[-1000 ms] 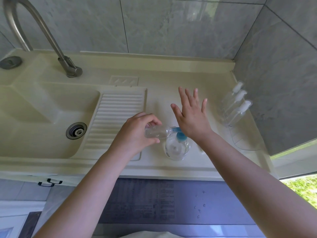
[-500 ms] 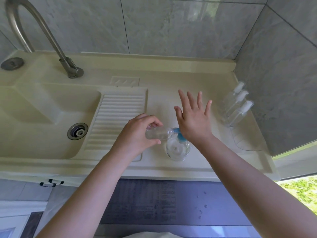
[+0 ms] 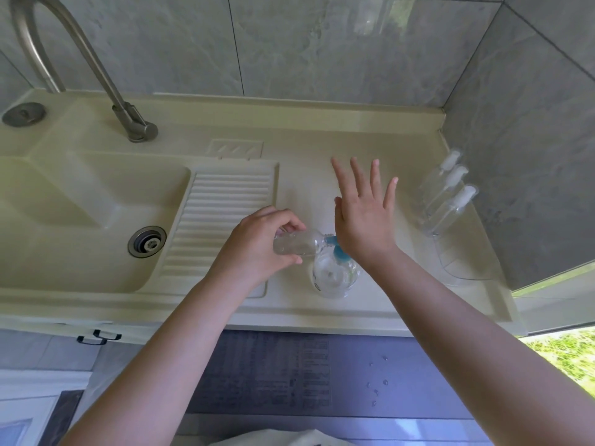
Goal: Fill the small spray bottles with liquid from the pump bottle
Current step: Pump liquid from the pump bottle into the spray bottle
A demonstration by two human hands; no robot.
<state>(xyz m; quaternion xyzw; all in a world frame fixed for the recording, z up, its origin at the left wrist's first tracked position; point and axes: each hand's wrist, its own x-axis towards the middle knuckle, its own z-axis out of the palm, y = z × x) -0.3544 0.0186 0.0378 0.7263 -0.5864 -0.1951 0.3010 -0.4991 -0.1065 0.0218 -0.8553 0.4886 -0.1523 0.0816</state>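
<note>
Left hand (image 3: pixel 257 249) grip clamped on clear small bottle (image 3: pixel 297 245) lying sideways, right hand (image 3: pixel 363 220) flat, fingers apart, seemingly on blue-topped pump bottle (image 3: pixel 335 275).

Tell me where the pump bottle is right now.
In the head view, the pump bottle stands on the counter right of the ribbed washboard, under the right hand.

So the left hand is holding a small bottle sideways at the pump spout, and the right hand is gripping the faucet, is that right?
Not quite. In the head view the right hand is not on the faucet; it presses flat on the pump bottle head, fingers straight. The left hand does hold the small bottle sideways at the spout.
</note>
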